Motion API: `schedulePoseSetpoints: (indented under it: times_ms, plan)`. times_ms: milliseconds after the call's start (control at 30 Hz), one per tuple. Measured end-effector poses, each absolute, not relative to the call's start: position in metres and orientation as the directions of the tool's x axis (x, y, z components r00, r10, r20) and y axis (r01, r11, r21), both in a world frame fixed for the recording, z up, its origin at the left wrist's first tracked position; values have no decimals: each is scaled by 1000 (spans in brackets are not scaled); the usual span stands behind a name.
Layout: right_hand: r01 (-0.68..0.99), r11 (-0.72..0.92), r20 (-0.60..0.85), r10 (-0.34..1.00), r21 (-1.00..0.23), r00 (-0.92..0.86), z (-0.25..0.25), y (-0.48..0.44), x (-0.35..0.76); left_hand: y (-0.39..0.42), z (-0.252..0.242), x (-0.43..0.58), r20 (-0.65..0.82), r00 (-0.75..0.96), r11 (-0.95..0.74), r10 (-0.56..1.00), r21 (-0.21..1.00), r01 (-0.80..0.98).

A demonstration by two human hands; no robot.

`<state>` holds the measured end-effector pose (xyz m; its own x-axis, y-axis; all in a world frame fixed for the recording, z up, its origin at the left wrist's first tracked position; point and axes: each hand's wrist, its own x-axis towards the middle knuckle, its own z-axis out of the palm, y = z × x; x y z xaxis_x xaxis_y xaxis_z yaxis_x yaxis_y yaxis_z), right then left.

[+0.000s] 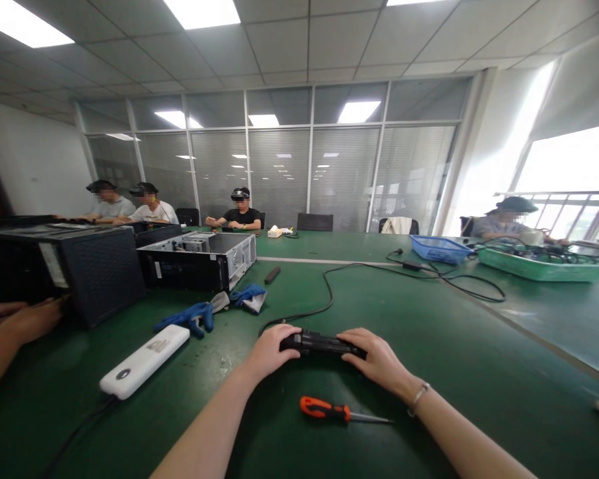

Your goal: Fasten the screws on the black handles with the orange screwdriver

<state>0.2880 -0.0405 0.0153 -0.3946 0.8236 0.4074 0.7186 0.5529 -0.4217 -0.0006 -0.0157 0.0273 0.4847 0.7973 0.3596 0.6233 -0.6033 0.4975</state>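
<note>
A long black device (319,343) lies across the green table in front of me, a black cable running from its left end. My left hand (274,348) is wrapped round that left end, thumb in front. Round the right end, my right hand (377,356) closes with its fingers on top and thumb at the near side; a bracelet (419,398) circles the wrist. Nearer to me, an orange and black screwdriver (324,409) rests flat, its metal shaft pointing right.
Left are a white power strip (144,361), blue gloves (192,319), an open computer case (194,259) and a dark case (104,266) with another person's hands (30,322). A blue basket (439,249) and green basket (544,266) stand right. Several people sit around.
</note>
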Motion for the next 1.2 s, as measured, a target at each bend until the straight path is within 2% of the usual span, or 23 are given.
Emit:
schedulePoseSetpoints:
  times_ms: [200,400,1000,1200]
  plan:
    - [725,523,379,846,-448,-376,19,-41,287,-14,24,-2,361,495,-611,790,512,604]
    - [693,536,428,834,-483,-347,15,-36,289,-14,27,-5,314,493,-578,812,556,597]
    - [711,545,455,821,-443,-346,10,-37,291,-10,26,-4,338,467,-567,817,614,548]
    - [692,549,477,817,-470,-324,10,-36,290,-9,27,-3,351,454,-566,819,626,536]
